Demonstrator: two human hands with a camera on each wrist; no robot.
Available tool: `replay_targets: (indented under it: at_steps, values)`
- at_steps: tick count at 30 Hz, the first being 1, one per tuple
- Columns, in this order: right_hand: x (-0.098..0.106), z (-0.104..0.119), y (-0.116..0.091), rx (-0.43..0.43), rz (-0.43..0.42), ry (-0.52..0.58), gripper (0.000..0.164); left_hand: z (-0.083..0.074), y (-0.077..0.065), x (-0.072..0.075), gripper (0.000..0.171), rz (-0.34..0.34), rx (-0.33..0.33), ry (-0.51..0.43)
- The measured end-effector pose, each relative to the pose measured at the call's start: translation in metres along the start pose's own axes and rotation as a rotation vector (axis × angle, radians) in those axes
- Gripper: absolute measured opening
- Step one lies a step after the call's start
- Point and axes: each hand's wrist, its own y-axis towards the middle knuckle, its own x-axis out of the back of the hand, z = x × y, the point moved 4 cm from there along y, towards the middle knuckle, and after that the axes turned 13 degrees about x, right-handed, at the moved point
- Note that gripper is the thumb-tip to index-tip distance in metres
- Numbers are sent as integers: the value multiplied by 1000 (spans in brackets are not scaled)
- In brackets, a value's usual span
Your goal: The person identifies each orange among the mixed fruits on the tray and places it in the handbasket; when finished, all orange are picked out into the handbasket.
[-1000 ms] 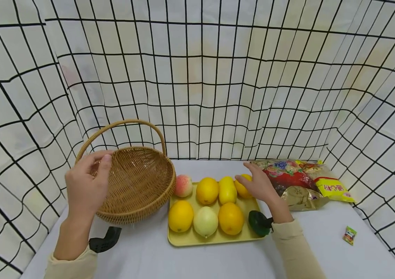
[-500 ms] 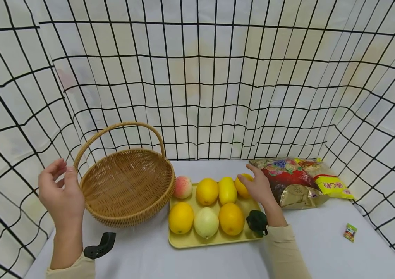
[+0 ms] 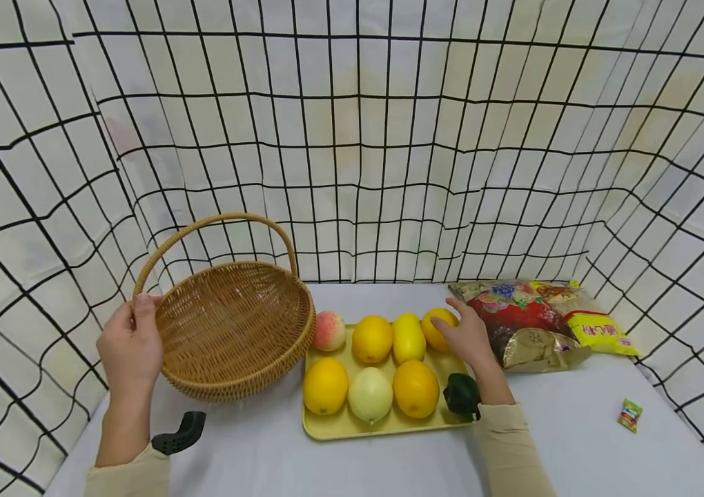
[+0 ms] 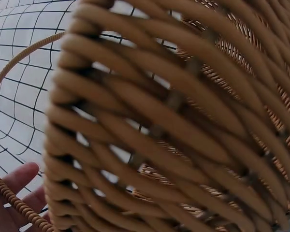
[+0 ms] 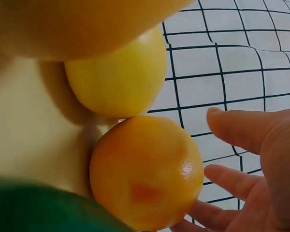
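Observation:
A brown wicker basket point(image 3: 234, 331) with an arched handle stands on the left of the table, its mouth tilted toward me. My left hand point(image 3: 131, 345) grips the handle's lower left end; in the left wrist view the handle point(image 4: 14, 198) crosses in front of the fingers, and the woven side fills most of the picture. Over the far right corner of the yellow tray point(image 3: 383, 433), my right hand point(image 3: 470, 337) has its fingers spread at an orange point(image 5: 145, 174). Thumb and forefinger stand apart, with the lower fingertips right at the fruit's side.
Several fruits fill the tray, among them a peach point(image 3: 329, 331), a long yellow fruit point(image 3: 408, 338) and a pale green round one point(image 3: 370, 395). A dark green item point(image 3: 462, 395) sits near my right wrist. Food bags point(image 3: 526, 321) and a small packet point(image 3: 629, 415) lie right.
My left hand moved left, off the front of the basket, then came back in to the handle and took hold of it. The right hand stays by the orange, lowered slightly.

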Motion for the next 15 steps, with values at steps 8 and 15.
replay_targets:
  at_steps: [8,15]
  values:
    - [-5,-11,0,-74,85,-52,69,8,0,-4,59,18,53,-53]
    - [-8,-16,-6,-152,109,-52,85,11,1,-6,62,43,69,-93]
